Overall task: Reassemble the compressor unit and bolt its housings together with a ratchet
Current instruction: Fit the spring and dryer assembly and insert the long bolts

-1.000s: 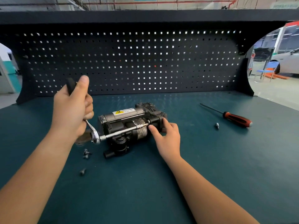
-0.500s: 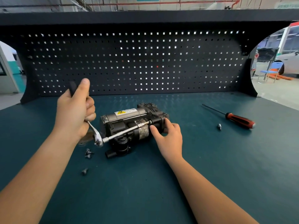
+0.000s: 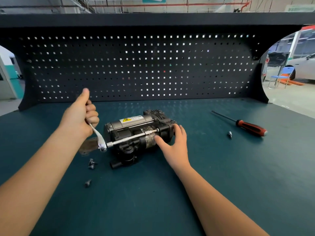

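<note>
- The compressor unit (image 3: 136,126) lies mid-desk (image 3: 221,176), its long side going left to right.
- The left hand (image 3: 80,116) grips the ratchet (image 3: 102,146) handle at the unit's left end.
- The long bar (image 3: 129,138) runs along the unit to the right hand (image 3: 173,147), which rests on it with fingers spread.

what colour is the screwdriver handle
The screwdriver handle is red with black grip sections, seen best in the head view, the only one.

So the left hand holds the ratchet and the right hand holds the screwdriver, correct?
No: the head view shows the right hand on the compressor; the screwdriver lies untouched on the bench. The left hand does hold the ratchet.
</note>
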A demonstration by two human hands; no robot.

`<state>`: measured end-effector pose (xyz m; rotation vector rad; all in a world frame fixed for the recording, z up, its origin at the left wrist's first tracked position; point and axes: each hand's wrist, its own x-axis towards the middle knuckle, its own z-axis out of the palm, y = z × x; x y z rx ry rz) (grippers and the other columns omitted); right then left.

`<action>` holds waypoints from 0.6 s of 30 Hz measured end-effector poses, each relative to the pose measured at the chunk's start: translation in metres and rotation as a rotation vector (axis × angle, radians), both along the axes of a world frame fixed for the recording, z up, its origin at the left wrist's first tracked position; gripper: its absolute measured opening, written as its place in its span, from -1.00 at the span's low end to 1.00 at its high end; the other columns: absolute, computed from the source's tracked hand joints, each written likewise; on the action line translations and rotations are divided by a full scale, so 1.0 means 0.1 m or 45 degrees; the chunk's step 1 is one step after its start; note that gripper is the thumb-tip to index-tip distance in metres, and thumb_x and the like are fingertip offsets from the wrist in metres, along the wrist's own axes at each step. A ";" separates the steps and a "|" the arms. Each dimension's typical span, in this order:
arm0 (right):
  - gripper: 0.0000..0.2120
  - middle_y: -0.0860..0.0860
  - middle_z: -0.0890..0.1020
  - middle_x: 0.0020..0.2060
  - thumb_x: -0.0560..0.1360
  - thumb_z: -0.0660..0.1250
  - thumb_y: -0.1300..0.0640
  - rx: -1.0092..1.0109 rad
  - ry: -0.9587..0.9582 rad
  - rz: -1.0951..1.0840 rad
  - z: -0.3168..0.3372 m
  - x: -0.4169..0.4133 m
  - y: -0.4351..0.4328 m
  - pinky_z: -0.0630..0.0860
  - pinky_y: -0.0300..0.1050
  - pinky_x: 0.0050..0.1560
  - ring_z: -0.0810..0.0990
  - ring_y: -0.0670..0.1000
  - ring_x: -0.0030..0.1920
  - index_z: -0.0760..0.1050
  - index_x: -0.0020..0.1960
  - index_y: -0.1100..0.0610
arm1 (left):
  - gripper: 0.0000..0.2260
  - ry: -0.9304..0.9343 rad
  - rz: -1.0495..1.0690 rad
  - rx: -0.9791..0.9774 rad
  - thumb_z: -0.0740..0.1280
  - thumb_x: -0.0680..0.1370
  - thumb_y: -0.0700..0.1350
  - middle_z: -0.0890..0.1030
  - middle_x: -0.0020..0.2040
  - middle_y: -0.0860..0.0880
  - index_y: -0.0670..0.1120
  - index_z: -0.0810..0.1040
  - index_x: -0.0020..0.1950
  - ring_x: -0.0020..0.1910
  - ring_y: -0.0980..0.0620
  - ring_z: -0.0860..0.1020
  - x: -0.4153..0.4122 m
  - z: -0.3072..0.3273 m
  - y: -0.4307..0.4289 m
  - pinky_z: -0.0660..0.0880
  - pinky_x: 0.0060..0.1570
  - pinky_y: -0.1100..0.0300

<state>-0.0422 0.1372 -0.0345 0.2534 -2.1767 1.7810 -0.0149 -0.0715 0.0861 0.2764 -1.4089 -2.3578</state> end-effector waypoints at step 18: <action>0.34 -0.09 -0.15 0.52 0.14 0.54 -0.26 0.494 0.025 -0.022 -0.02 0.03 -0.10 0.15 -0.15 0.38 0.04 -0.06 0.49 -0.36 0.50 0.07 | -0.66 0.487 0.168 -0.361 0.20 0.57 -0.16 0.21 -0.62 0.10 -0.06 0.16 -0.38 -0.64 0.14 0.10 0.09 -0.14 0.14 0.04 -0.58 0.32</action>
